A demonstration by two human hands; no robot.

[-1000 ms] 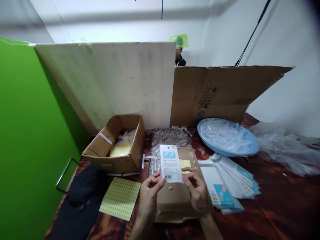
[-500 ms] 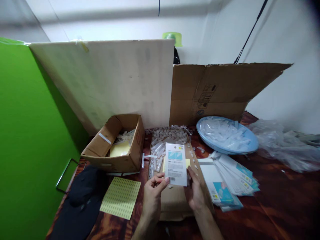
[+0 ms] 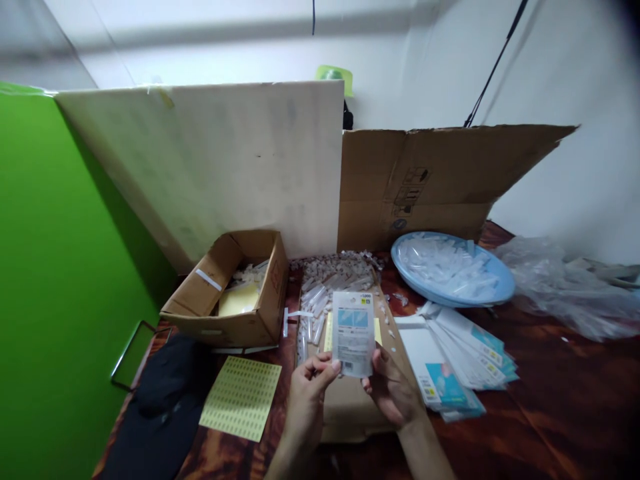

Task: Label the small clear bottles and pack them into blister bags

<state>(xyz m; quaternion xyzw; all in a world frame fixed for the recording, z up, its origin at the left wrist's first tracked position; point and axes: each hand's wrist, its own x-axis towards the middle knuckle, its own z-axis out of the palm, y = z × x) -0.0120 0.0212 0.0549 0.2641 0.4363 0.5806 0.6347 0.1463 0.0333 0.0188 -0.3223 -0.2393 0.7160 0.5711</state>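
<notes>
A flat printed packet (image 3: 353, 333), white with two blue pictures and a yellow mark, is held upright just above the cardboard sheet. My left hand (image 3: 311, 390) pinches its lower left corner between thumb and fingers. At the lower right edge, my right hand (image 3: 395, 390) has its thumb against the packet and curled fingertips showing below the corner. Behind the packet, a yellow sticker sheet (image 3: 377, 330) is partly hidden. Clear plastic tubes (image 3: 316, 303) and many small pieces lie on the cardboard (image 3: 355, 413) beyond my hands.
On the left stand an open cardboard box (image 3: 280, 293), a sticker sheet (image 3: 241, 398) and a black cap (image 3: 160, 407). To the right are a blue basin (image 3: 415, 283) of clear plastic pieces, fanned packets (image 3: 460, 353) and crumpled plastic bags (image 3: 575, 287). Upright boards (image 3: 225, 167) close off the back.
The packet has dropped slightly and tilts differently, with its top print now readable. My right hand has turned and shifted a little, its fingertips now showing beneath the packet's corner.
</notes>
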